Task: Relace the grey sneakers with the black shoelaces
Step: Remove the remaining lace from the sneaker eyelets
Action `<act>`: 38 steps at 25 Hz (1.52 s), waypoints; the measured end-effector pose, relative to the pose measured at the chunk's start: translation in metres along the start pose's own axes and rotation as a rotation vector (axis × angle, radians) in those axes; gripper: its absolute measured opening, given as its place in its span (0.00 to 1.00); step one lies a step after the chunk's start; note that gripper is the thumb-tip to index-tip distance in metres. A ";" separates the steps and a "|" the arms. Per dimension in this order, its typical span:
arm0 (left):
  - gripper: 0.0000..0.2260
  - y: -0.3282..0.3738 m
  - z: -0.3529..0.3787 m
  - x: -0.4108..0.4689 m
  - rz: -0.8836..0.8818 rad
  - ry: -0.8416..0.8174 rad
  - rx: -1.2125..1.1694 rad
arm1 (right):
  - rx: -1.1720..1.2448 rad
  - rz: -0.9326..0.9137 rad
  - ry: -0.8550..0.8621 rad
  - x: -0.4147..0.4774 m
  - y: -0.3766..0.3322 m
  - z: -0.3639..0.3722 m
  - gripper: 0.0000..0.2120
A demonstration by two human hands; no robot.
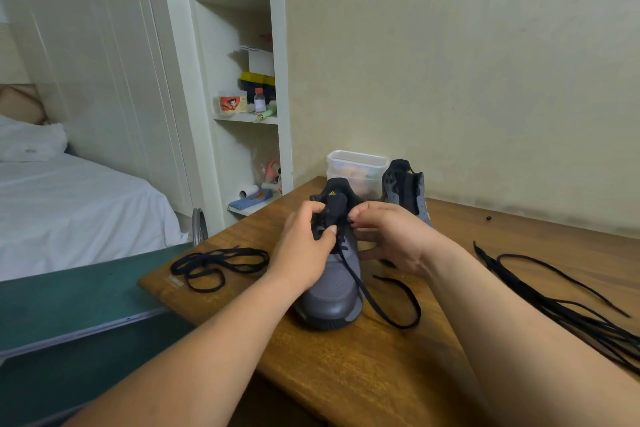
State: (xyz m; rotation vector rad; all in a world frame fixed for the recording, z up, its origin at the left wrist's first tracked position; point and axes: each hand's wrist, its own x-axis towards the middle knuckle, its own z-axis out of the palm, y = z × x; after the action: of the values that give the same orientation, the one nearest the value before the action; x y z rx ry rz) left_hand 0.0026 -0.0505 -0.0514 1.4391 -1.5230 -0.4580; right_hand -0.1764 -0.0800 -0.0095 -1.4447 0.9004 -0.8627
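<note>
Left hand [304, 248]: fingers curled over the left collar of the near grey sneaker [332, 302], thumb pressed on the left eyelet row beside the black tongue [334, 199]; gripping, not spread.
Right hand [389, 236]: fingertips bunched, pinching at the right eyelet edge of that sneaker; cannot tell whether a lace tip sits between them.
Near grey sneaker: upright on the wooden table [363, 374], toe toward the camera, held between both hands.
Threaded shoelace [367, 298]: black, coming down from under the left thumb, crossing the right side of the toe, looping on the table just right of the sneaker.
Second grey sneaker [407, 191]: behind and to the right of the near sneaker, no lace visible in it, beside a clear plastic container [356, 165].
Spare laces: loose black coil [221, 262] to the left of the near sneaker; long black bundle [568, 310] well apart to its right.
Step in hand, as judged: feeding the lace through an upper eyelet, lower rows likely done.
Doing it well: steady the eyelet flap with the left thumb, keep the tongue flat and centred, pinch the tip close to its end, push through square, then draw the slack up evenly from the loop on the table.
Watch for: twists in the flat lace, a skipped eyelet, unequal ends.
</note>
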 end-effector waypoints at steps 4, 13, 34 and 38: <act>0.21 0.001 0.000 -0.005 0.030 0.081 0.132 | -0.405 -0.045 0.092 -0.006 -0.004 0.007 0.10; 0.22 0.009 0.000 -0.009 -0.027 0.094 0.230 | -0.270 0.022 0.055 -0.016 -0.004 -0.015 0.18; 0.24 0.006 0.005 -0.009 -0.064 0.112 0.133 | 0.428 -0.336 0.119 -0.040 -0.059 -0.043 0.17; 0.24 0.003 0.007 -0.011 -0.030 0.130 0.114 | -0.621 0.077 0.093 -0.036 -0.031 -0.034 0.13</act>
State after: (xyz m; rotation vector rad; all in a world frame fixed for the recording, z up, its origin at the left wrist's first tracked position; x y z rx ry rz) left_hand -0.0065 -0.0419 -0.0564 1.5507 -1.4442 -0.2934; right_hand -0.2213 -0.0610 0.0234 -1.8898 1.3634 -0.6170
